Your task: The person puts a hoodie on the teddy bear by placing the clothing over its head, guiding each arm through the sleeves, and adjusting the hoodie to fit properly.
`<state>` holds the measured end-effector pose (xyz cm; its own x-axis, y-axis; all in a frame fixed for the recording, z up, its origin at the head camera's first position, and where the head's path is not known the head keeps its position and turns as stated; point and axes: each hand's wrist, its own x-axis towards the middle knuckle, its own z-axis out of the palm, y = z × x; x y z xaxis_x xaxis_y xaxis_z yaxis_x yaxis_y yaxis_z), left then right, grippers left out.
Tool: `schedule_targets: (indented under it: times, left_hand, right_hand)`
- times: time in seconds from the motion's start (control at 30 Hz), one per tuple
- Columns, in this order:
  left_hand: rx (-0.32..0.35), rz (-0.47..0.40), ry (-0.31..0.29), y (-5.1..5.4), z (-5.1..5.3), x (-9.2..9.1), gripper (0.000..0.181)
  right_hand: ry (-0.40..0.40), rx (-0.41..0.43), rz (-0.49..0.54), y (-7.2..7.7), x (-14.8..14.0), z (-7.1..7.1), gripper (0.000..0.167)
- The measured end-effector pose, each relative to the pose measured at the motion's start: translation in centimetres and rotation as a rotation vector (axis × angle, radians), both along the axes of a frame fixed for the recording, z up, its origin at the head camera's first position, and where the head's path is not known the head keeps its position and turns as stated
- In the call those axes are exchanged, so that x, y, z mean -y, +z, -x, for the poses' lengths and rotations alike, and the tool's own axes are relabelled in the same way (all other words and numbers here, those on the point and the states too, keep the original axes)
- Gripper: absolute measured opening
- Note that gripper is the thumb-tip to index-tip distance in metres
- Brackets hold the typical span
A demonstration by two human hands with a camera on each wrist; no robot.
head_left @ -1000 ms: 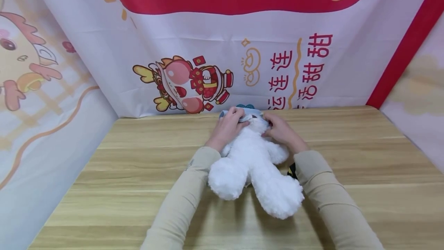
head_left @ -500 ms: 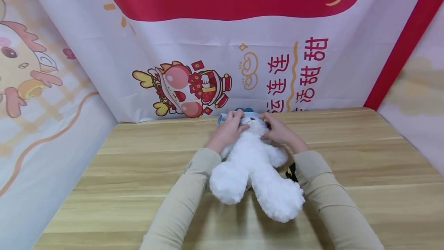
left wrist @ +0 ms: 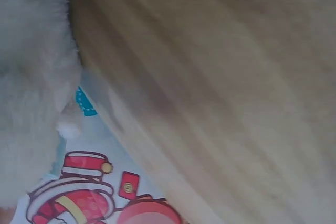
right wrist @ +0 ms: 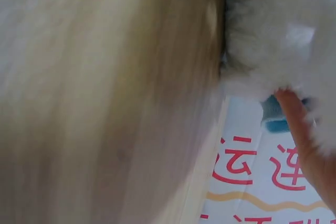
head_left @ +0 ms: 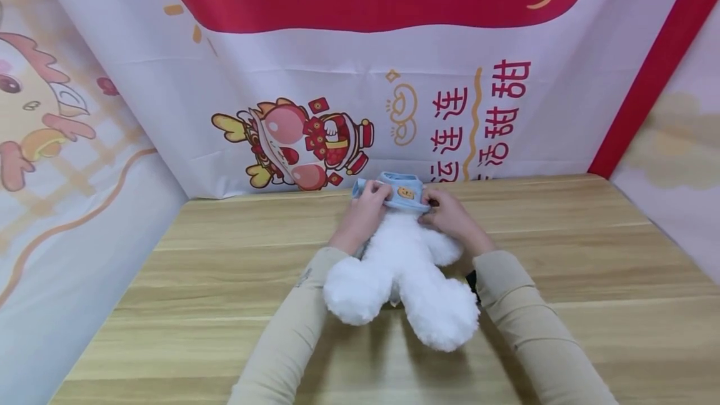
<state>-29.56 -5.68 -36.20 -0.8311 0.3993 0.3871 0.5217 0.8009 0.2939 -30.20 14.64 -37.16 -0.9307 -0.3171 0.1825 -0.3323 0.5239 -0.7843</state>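
A white fluffy plush toy (head_left: 396, 261) lies on its back, legs toward me, its head at the far edge of the table. A small light-blue doll shirt (head_left: 402, 183) with an orange animal print covers the head, hiding the face. My left hand (head_left: 362, 212) pinches the shirt's left side, and my right hand (head_left: 452, 216) grips its right lower edge beside the neck. White plush fur (left wrist: 31, 87) fills the left of the left wrist view. In the right wrist view, a finger of my right hand (right wrist: 304, 135) touches the fur near a blue-teal piece of cloth (right wrist: 276, 115).
The wood-grain table (head_left: 225, 286) reaches back to a white and red printed cloth backdrop (head_left: 315, 49). Another printed cloth (head_left: 67, 174) hangs on the left. A small black item (head_left: 471, 281) shows partly beside my right sleeve.
The shirt has been drawn down over the plush toy's face toward the neck, and its animal print now shows. The toy's legs have shifted slightly left. Both hands keep hold near the head.
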Motion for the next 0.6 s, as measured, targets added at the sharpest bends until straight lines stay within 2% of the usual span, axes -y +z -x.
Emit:
schedule_targets:
  times: [0.07,0.13,0.2,0.3,0.47,0.6]
  left_hand:
    - [0.059,-0.054,0.02,-0.3,0.1,0.4,0.013]
    - [0.133,-0.107,0.032,-0.5,0.2,0.8,0.02]
    - [0.2,-0.148,0.042,-0.6,0.2,1.2,0.028]
    - [0.276,-0.197,0.059,-0.7,0.1,1.4,0.038]
    - [0.295,-0.247,0.073,-0.8,0.1,1.4,0.036]
    - [0.257,-0.282,0.092,-0.9,0.0,1.3,0.033]
  right_hand:
    - [0.036,0.044,0.033,-0.1,-0.3,-0.1,0.027]
    - [0.093,0.068,0.029,-0.2,-0.8,-0.3,0.037]
    - [0.161,0.048,0.022,-0.3,-1.0,-0.4,0.046]
    - [0.202,0.008,-0.003,-0.5,-1.1,-0.5,0.051]
    - [0.151,-0.005,-0.03,-0.6,-0.7,-0.2,0.049]
    - [0.09,-0.095,-0.128,-0.5,-0.3,0.0,0.039]
